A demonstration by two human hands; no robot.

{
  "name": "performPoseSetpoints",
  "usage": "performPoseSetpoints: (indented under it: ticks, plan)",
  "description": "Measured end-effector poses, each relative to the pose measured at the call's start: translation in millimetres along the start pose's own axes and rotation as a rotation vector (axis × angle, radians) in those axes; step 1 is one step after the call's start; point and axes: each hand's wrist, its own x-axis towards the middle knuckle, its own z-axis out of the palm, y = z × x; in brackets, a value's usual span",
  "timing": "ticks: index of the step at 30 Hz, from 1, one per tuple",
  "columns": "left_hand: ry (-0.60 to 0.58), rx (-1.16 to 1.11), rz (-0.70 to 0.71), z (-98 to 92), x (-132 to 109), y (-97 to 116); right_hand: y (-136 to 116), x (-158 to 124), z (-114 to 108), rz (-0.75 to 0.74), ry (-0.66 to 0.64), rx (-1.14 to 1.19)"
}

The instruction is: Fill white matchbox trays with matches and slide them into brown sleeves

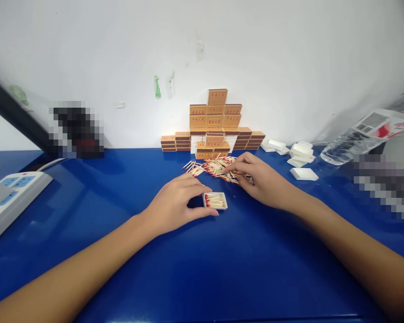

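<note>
A small white matchbox tray [224, 207] holding red-tipped matches sits on the blue table. My left hand [175, 202] grips it from the left, with the thumb at the near side and fingers at the far side. Behind the tray lies a loose heap of matches [215, 166], their red heads pointing various ways. Over the right part of this heap, my right hand [261, 179] has its fingertips among the matches. Thumb and forefinger stand apart there, and no match shows clearly between them.
Brown matchboxes [214, 121] are stacked in a stepped pile against the wall. White empty trays [301, 154] lie to the right, near a clear plastic bottle [343, 143]. At left is a power strip [20, 193]. Blurred dark objects stand on both sides.
</note>
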Motion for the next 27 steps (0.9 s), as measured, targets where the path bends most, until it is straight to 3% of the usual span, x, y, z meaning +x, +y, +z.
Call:
performPoseSetpoints:
  ticks: [5,19,27]
  plan:
    - [-0.01,0.0,-0.002,0.1,-1.1,-0.2,6.5,-0.7,4.4,-0.08,-0.007,-0.041]
    - [-0.015,0.015,-0.013,1.0,0.0,0.4,3.4,1.0,5.0,-0.072,-0.005,-0.129]
    - [0.001,0.05,-0.093,1.1,0.1,-1.5,-30.4,1.7,3.4,-0.076,0.097,-0.047]
